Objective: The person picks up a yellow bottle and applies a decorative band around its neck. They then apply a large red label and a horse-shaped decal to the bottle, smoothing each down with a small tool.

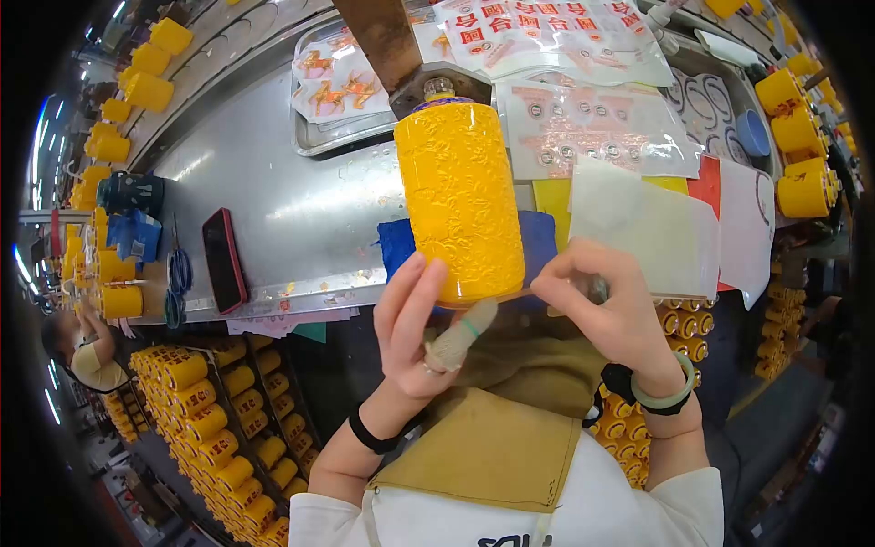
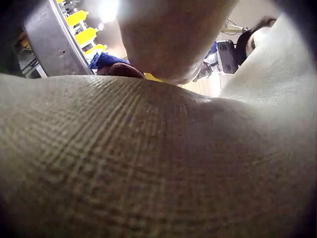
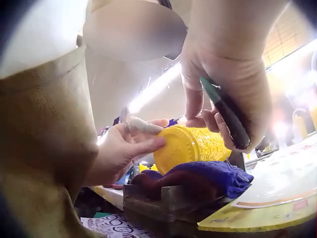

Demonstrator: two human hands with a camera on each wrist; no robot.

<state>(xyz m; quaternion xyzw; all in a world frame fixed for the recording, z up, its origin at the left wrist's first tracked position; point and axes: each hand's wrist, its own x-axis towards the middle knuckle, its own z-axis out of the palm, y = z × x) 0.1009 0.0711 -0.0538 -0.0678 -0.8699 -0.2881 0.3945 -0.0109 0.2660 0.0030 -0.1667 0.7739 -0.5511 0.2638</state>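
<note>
A yellow bottle (image 1: 460, 196) with a raised pattern lies with its clear neck in a metal holder (image 1: 437, 82) and its base toward me. Under it is a blue cloth (image 1: 538, 239). My left hand (image 1: 406, 337) holds the bottle's base end, one digit wearing a pale finger cot (image 1: 462, 337) with a green band. To the right, my right hand (image 1: 606, 305) has thumb and forefinger pinched together at a thin brownish strip (image 1: 515, 295) by the base edge. Its other fingers curl round a slim dark tool with a green end (image 3: 228, 119), seen in the right wrist view.
Clear sticker sheets (image 1: 592, 128) and paper lie right of the bottle. A tray (image 1: 314, 137) with printed decals sits behind. On the left are a phone (image 1: 224, 260) and scissors (image 1: 177, 283). Racks of yellow bottles (image 1: 214, 419) stand below the bench.
</note>
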